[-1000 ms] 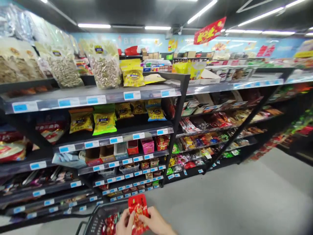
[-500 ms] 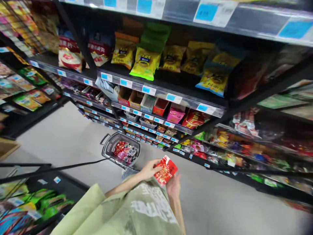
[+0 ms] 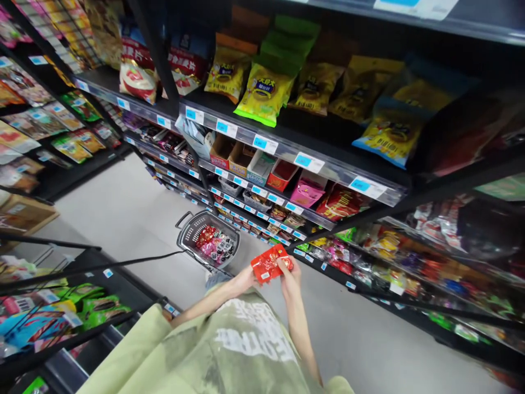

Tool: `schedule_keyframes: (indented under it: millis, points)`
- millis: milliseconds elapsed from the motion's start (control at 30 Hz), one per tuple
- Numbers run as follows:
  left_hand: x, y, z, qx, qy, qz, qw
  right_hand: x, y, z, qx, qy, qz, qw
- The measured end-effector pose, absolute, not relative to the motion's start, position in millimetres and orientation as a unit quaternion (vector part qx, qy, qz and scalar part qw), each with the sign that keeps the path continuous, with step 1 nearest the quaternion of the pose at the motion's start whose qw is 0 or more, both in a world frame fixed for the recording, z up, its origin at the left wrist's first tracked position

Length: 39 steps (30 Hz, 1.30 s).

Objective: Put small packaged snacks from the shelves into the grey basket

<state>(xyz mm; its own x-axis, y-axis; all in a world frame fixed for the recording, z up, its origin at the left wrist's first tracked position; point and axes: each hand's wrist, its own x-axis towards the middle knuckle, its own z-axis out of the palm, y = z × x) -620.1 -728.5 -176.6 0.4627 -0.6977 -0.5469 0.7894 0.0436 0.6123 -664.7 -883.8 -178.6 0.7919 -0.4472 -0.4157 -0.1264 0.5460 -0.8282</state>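
Observation:
A red snack packet (image 3: 268, 265) is held in front of my body, between my two hands. My right hand (image 3: 290, 275) grips its right end, the thumb lying on top. At the packet's left end is my left hand (image 3: 247, 278), its fingers mostly hidden behind the packet. Beyond my hands, on the floor, stands a grey shopping basket (image 3: 192, 232) with red, pink and black-and-white packets (image 3: 215, 245) inside.
Ahead rises a black shelf unit (image 3: 262, 143) with yellow snack bags (image 3: 264, 93) and small open boxes (image 3: 282, 174). More shelves run along the right. At the lower left is a rack with green packets (image 3: 102, 306); a cardboard box (image 3: 28, 216) sits at the left.
The red packet has been turned over and lies more level. My right hand has closed on its right end, while my left hand has shifted to its lower left. The view has moved slightly.

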Motion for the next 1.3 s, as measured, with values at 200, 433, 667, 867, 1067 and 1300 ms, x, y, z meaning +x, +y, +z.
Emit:
schedule_keyframes:
  millis: [200, 433, 667, 867, 1067, 1300]
  points:
    - [-617.0, -724.2, -166.6, 0.513, 0.096, -0.426, 0.739, -670.6, -879.3, -184.6, -0.498, 0.34, -0.144, 0.784]
    - [-631.8, -738.5, -157.8, 0.543, 0.043, -0.415, 0.729, -691.7, -886.6, -187.1, -0.454, 0.357, -0.142, 0.804]
    - [-633.3, -741.3, -158.7, 0.515, 0.093, -0.421, 0.741, -704.5, -893.0, -183.2, -0.401, 0.3, -0.139, 0.854]
    - [-636.2, -734.7, -149.5, 0.448, 0.103, -0.496, 0.736, -705.1, -890.2, -171.5, -0.434, 0.239, -0.07, 0.866]
    - [-640.1, -736.7, -158.7, 0.479, 0.015, -0.61, 0.631, -693.4, -884.1, -185.3, -0.509, 0.339, -0.164, 0.774]
    - [-634.8, -739.4, -165.3, 0.57, -0.044, -0.588, 0.572, -701.9, -894.8, -188.2, -0.498, 0.378, -0.211, 0.751]
